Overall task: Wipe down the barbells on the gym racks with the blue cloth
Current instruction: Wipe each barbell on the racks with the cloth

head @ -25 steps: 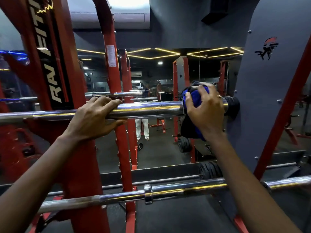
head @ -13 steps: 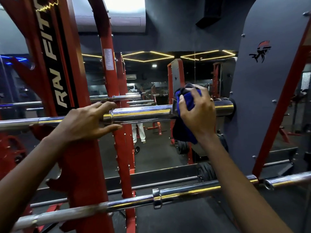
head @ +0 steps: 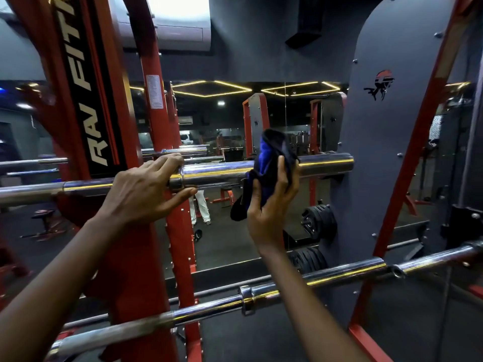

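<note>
1. A red steel rack upright with white lettering stands on the left.
2. The left hand wraps the upper chrome barbell at its collar, grip loosely closed, fingers over and thumb under.
3. The right hand clutches the bunched blue cloth in its grip at that barbell's sleeve.
4. A lower chrome barbell lies across the rack beneath.

We see upper barbell lying across red rack, chrome sleeve end just beside grey panel. Our left hand grips bar at collar, fingers over top, thumb beneath. Our right hand holds bunched blue cloth against sleeve, cloth tail hanging below bar. Lower barbell slants under both forearms. Black weight plates sit by panel. Mirror behind reflects yellow light strips.
</note>
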`<state>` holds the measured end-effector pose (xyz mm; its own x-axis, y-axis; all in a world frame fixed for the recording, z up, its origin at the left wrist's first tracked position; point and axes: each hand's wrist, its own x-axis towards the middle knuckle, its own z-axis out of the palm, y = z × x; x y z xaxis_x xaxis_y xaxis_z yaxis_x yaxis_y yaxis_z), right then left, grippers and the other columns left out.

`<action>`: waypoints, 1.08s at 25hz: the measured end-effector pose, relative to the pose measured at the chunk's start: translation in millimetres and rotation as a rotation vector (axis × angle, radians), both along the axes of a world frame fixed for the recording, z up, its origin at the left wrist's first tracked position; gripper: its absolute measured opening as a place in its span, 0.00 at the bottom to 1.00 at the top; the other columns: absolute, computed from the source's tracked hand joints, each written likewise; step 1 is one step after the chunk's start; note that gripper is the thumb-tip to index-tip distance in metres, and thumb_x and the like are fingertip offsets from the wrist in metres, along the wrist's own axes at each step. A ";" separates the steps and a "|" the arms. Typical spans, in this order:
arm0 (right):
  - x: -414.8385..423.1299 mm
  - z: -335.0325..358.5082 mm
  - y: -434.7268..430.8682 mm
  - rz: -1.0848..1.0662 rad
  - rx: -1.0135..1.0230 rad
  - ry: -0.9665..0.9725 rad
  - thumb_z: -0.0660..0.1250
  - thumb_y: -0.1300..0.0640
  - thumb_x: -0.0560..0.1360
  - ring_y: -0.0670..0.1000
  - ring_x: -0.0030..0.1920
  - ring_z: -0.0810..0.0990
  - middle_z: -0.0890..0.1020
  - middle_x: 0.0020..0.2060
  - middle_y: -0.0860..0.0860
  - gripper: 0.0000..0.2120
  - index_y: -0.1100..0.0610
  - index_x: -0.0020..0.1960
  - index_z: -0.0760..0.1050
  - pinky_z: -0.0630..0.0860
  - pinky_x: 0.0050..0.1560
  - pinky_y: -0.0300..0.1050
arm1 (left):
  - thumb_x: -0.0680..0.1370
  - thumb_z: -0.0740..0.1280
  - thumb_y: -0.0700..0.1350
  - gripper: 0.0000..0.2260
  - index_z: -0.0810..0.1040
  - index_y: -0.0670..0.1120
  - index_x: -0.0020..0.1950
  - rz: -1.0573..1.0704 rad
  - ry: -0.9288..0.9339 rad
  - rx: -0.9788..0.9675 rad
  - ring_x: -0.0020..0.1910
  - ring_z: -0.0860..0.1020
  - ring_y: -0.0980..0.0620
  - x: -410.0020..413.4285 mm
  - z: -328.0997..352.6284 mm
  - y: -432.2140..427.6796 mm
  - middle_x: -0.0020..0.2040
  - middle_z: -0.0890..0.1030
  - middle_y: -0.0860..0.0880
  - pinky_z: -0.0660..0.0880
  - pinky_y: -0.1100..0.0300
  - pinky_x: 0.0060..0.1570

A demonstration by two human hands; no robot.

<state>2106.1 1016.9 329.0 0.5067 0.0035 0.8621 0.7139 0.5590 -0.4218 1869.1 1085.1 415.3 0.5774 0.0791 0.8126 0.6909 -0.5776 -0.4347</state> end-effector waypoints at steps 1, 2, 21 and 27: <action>-13.3 3.1 -1.0 0.038 0.037 0.149 0.63 0.54 0.84 0.58 0.80 0.60 0.54 0.81 0.58 0.29 0.52 0.82 0.57 0.62 0.71 0.26 | 0.78 0.55 0.72 0.31 0.72 0.48 0.67 -0.005 -0.007 0.003 0.50 0.84 0.46 0.0 -0.3 0.5 0.62 0.81 0.51 0.74 0.57 0.30; -26.4 7.6 -1.7 0.063 0.080 0.283 0.62 0.54 0.84 0.57 0.79 0.62 0.56 0.80 0.59 0.30 0.52 0.82 0.55 0.61 0.68 0.22 | 0.78 0.54 0.72 0.31 0.71 0.48 0.68 -0.006 -0.013 0.004 0.51 0.84 0.46 -1.1 -0.8 0.9 0.62 0.81 0.51 0.75 0.56 0.31; -68.7 27.6 -43.9 0.847 0.156 0.966 0.57 0.64 0.83 0.55 0.48 0.82 0.81 0.49 0.54 0.12 0.56 0.62 0.74 0.80 0.51 0.48 | 0.83 0.54 0.62 0.30 0.60 0.46 0.80 -0.002 -0.074 -0.147 0.72 0.70 0.47 -8.1 -19.6 -10.0 0.75 0.72 0.46 0.60 0.49 0.71; -64.6 30.9 -37.4 -0.022 -0.117 0.188 0.70 0.61 0.79 0.51 0.70 0.74 0.71 0.71 0.59 0.21 0.60 0.71 0.75 0.68 0.68 0.27 | 0.84 0.49 0.63 0.30 0.54 0.51 0.83 0.036 -0.101 -0.230 0.78 0.62 0.47 -12.3 -22.4 -12.3 0.79 0.66 0.48 0.52 0.48 0.76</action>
<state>2041.6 979.5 359.8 0.6594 0.0848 0.7470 0.6282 0.4837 -0.6094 1856.8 1072.9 392.9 0.4874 0.2877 0.8244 0.7459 -0.6280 -0.2219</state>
